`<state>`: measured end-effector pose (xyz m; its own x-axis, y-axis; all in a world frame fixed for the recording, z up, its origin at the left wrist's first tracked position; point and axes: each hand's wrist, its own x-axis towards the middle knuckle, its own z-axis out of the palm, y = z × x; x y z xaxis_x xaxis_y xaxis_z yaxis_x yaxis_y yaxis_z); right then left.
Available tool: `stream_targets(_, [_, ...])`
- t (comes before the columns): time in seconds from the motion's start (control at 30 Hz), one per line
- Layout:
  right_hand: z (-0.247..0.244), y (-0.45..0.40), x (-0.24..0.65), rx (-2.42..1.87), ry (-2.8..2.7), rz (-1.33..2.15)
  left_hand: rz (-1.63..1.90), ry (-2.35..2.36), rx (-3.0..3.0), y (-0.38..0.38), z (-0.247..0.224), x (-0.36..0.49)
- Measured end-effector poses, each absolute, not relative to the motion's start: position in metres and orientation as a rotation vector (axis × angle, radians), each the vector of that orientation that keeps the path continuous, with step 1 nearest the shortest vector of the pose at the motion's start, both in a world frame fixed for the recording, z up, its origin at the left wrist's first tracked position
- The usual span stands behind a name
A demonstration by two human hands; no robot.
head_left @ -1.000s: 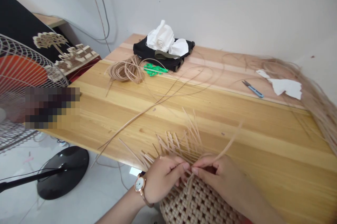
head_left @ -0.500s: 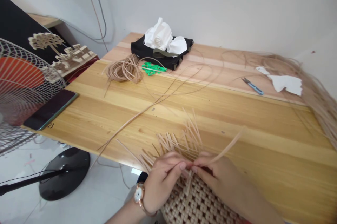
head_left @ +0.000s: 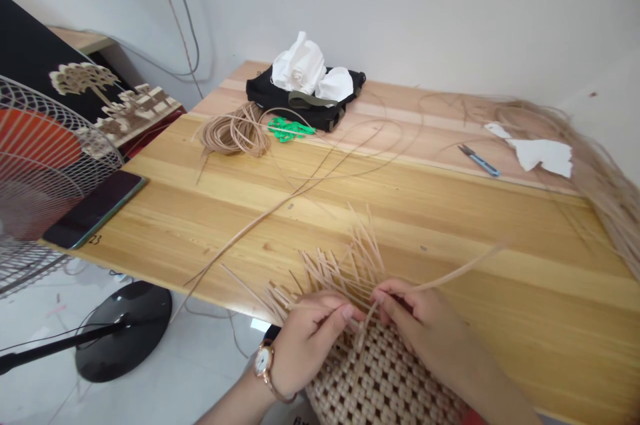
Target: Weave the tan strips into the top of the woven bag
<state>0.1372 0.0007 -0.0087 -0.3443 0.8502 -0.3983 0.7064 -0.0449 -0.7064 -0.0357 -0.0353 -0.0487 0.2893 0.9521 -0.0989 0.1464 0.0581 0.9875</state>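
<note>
A woven rattan piece [head_left: 380, 378] with an open checkered weave lies at the table's near edge, loose strand ends [head_left: 345, 265] fanning out from its far side. My left hand [head_left: 317, 338], wearing a wristwatch [head_left: 263, 360], is closed at the rim of the weave, thumb against forefinger; what its fingertips pinch is partly hidden. Just to its right, my right hand [head_left: 415, 318] pinches a flat rattan strand [head_left: 460, 272]. One part of that strand runs down to the weave, and its free end sticks out to the right over the table.
On the wooden table [head_left: 500, 325] are a coil of rattan [head_left: 235, 130], green scraps [head_left: 290, 129], a black bag [head_left: 305, 108] with white tissue [head_left: 300, 68], blue snips [head_left: 479, 161] and a phone [head_left: 95, 208]. A fan [head_left: 45, 185] stands left; long strands [head_left: 600, 192] lie right.
My right hand has moved slightly up and right, away from my left fingertips, drawing the strand with it. The strand's free end now reaches farther right. My left hand stays nearly in place.
</note>
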Motion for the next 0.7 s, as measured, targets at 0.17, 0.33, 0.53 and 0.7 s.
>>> stream_targets(0.17, [-0.013, -0.003, 0.139, -1.775, -1.788, 1.436, 0.796, 1.136, 1.399, -0.034, -0.05, -0.035])
stream_targets(0.33, [-0.021, -0.005, 0.144, -1.78, -1.578, 1.424, 0.731, 1.121, 1.515, -0.034, -0.052, -0.034])
stream_targets(0.53, [-0.029, -0.005, 0.149, -1.568, -1.216, 1.505, 0.673, 1.124, 1.629, -0.031, -0.049, -0.032])
stream_targets(0.7, [-0.024, -0.003, 0.146, -1.495, -0.923, 1.583, 0.596, 1.111, 1.708, -0.028, -0.044, -0.033])
